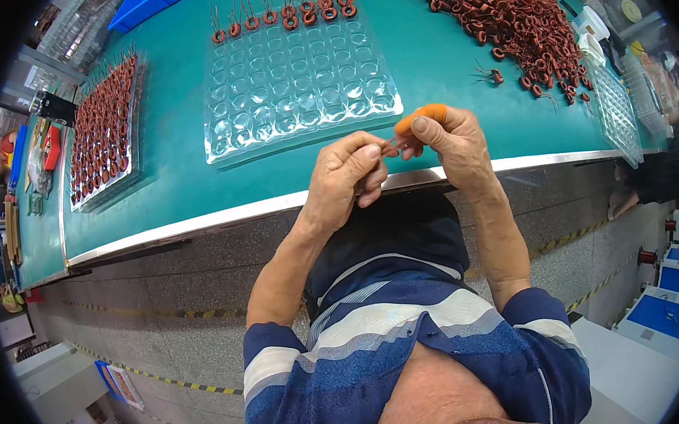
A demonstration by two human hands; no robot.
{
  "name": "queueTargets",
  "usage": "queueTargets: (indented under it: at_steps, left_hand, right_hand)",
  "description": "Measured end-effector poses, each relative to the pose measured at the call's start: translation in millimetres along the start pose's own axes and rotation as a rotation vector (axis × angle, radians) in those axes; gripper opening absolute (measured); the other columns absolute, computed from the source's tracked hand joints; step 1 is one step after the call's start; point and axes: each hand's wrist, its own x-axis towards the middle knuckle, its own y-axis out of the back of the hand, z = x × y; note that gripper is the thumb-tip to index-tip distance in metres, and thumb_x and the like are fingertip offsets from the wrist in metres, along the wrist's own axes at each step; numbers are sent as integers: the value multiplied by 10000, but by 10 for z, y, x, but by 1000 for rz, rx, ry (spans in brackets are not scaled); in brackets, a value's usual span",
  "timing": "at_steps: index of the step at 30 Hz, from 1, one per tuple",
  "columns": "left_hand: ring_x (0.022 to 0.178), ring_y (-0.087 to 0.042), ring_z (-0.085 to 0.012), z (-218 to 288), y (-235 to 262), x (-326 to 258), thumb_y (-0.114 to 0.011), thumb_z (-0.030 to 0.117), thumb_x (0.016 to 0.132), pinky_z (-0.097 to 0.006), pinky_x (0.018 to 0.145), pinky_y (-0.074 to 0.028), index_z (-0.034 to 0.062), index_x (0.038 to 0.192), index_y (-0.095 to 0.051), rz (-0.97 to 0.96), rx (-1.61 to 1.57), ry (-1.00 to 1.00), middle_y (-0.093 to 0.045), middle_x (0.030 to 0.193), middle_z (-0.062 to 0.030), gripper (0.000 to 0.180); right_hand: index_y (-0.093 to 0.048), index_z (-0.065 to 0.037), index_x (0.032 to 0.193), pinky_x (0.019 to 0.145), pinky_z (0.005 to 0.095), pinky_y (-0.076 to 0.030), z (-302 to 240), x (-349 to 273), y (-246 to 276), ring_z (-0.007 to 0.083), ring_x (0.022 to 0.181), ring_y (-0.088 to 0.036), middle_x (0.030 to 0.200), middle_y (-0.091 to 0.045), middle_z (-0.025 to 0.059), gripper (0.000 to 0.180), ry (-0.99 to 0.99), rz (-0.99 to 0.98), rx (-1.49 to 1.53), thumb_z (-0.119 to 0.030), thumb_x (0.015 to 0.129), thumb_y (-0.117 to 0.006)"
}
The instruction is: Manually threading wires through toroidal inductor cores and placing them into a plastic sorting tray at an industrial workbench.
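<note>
In front of my body, just over the table's near edge, my two hands meet with fingertips pinched. Between them is a small ring coil of reddish-brown wire, mostly hidden by the fingers. My left hand pinches its thin wire leads; my right hand, with an orange finger cover on one finger, grips the coil from the other side. Beyond them lies a clear plastic tray of round pockets. Ring coils with upright leads fill its far row and part of the row before it.
A large heap of ring coils covers the far right of the green table. One loose coil lies beside it. At left stands a tray full of coils; a blue bin sits behind. Clear trays overhang the right edge.
</note>
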Motion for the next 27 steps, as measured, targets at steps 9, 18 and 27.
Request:
queueTargets:
  at_steps: [9,18,27]
  left_hand:
    - [499,-412,-78,-56,19,1,-460,226,998,-215,443,-333,-33,1041,-563,82,108,-37,-440,613,-13,282]
    - [508,-447,-80,-152,28,2,-447,219,1007,-210,461,-363,3,1078,-546,182,122,-122,-475,646,-16,248]
    - [588,-498,-69,-178,47,-35,-450,232,1013,-201,524,-433,6,1159,-514,293,319,-225,-546,762,-19,277]
  right_hand:
    - [-645,18,1026,577,202,-445,52,27,-50,79,633,-589,764,-652,48,292,104,377,-211,-253,918,-635]
    - [-617,22,1051,566,185,-443,75,-16,-299,67,633,-578,808,-660,42,243,27,136,-299,-130,875,-687]
    - [-631,54,979,641,235,-523,-114,200,-426,101,712,-636,793,-676,71,183,-33,68,-404,-68,854,-685]
